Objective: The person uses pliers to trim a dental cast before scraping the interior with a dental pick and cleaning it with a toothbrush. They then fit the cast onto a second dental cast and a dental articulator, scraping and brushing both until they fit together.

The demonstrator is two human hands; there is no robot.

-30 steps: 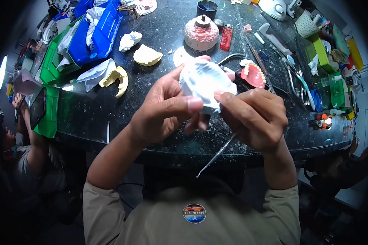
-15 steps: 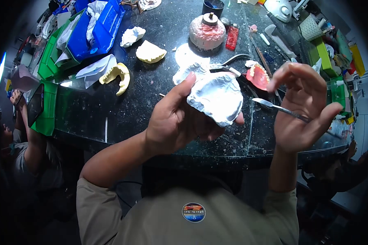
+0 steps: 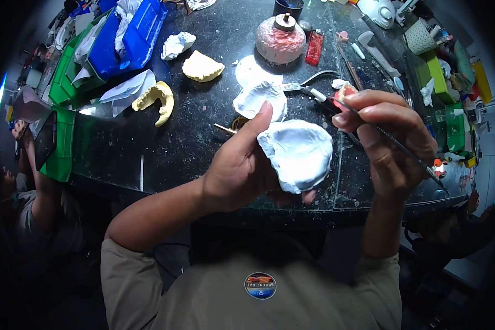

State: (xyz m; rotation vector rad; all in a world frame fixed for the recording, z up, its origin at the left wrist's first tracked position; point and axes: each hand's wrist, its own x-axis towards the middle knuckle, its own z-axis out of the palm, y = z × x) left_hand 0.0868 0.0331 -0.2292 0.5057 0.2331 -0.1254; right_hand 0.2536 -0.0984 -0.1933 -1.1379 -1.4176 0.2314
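My left hand (image 3: 231, 173) is closed on a white plaster dental cast (image 3: 301, 154), its thumb on the left edge and its fingers underneath. In a pen-like grip, my right hand (image 3: 393, 146) holds a thin metal dental spatula (image 3: 410, 154) to the right of the cast, apart from it. The spatula's front tip is partly hidden by the fingers. Behind the held cast lies a second white plaster piece (image 3: 261, 100), with a brass-coloured pin (image 3: 225, 130) sticking out beside it. A pink denture base (image 3: 344, 94) is partly covered by my right fingers.
A yellow horseshoe-shaped cast (image 3: 162, 104) and a pale yellow cast (image 3: 202, 68) lie left of centre. Blue bins (image 3: 127, 47) and a green bin (image 3: 64, 140) stand at left. A pink-stained round pot (image 3: 280, 41) and a red block (image 3: 314, 48) are at the back.
My right hand has gone from spread fingers with the spatula lying across it to a pinch on the spatula. The left hand has brought the cast slightly nearer and turned it.
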